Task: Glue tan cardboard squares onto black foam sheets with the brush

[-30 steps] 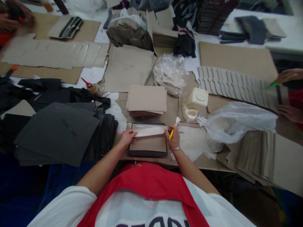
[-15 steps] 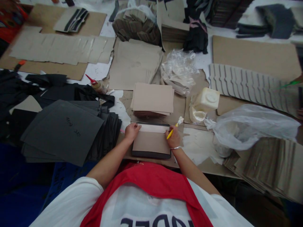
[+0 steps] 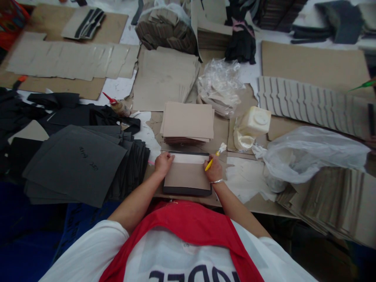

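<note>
- Fingers: I have the left hand [image 3: 163, 164] pinching the left end of the white strip [image 3: 190, 158]; the right hand [image 3: 214, 170] grips the yellow brush [image 3: 212, 160] beside the strip's right end.
- Strip position: along the far edge of the brown board [image 3: 187, 176], nearest me on the counter [image 3: 250, 73].
- Progress, as I judge: strip laid across, its ends not yet released; the dark border [image 3: 187, 191] at the near edge carries no strip.
- Beyond: the board stack [image 3: 188, 120].
- Left: dark sheets [image 3: 76, 164].
- Right: a pale container [image 3: 260, 118], then a plastic bag [image 3: 311, 152].
</note>
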Demonstrator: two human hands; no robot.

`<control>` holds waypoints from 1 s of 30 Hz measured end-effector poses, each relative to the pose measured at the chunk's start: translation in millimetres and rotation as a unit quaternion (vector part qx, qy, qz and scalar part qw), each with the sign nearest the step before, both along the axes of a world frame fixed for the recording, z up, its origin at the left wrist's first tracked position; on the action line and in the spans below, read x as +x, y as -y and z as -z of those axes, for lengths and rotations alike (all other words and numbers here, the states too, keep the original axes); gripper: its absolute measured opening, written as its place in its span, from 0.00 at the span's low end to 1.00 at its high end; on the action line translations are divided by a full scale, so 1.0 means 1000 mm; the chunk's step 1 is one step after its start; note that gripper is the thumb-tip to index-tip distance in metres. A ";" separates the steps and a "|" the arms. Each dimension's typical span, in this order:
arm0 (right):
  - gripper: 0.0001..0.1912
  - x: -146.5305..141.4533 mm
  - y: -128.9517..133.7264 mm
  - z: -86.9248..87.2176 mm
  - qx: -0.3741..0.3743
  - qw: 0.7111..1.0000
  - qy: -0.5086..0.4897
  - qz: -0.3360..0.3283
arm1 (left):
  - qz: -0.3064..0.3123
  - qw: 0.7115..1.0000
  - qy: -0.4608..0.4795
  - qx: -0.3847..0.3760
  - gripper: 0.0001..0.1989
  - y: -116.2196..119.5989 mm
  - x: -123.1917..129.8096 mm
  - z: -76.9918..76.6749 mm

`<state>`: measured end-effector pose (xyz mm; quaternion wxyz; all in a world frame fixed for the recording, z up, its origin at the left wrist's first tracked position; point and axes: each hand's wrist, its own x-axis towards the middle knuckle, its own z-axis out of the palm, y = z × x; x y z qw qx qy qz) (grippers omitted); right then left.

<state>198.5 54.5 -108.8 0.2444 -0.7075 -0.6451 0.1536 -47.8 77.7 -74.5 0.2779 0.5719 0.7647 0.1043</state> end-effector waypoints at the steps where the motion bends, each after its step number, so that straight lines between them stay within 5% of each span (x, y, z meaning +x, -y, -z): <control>1: 0.15 -0.001 0.000 0.001 0.001 1.000 0.003 0.002 | 0.004 1.000 -0.007 -0.002 0.11 0.000 0.000 0.000; 5: 0.16 0.002 -0.001 0.003 0.026 0.999 0.023 -0.009 | 0.018 0.999 -0.044 -0.006 0.11 0.000 -0.001 -0.001; 8: 0.18 0.007 -0.001 -0.001 0.069 0.996 0.050 -0.006 | 0.047 0.992 -0.093 0.068 0.15 0.005 -0.003 -0.004; 11: 0.16 0.004 0.004 -0.007 0.105 0.991 0.083 -0.022 | 0.173 0.968 -0.110 0.143 0.21 0.016 0.001 -0.006; 15: 0.11 -0.017 0.014 -0.009 0.130 0.971 0.105 -0.172 | 0.344 0.926 -0.111 0.113 0.26 0.032 0.012 -0.003; 18: 0.10 -0.023 0.020 -0.004 0.117 0.961 0.111 -0.224 | 0.332 0.929 -0.142 0.080 0.28 0.042 0.011 0.000; 25: 0.13 0.004 0.017 0.004 0.065 0.967 0.128 -0.210 | 0.262 0.951 -0.137 0.090 0.28 0.059 -0.009 -0.005; 30: 0.14 0.013 0.016 0.000 0.058 0.961 0.141 -0.231 | 0.301 0.938 -0.120 0.122 0.19 0.066 -0.002 -0.007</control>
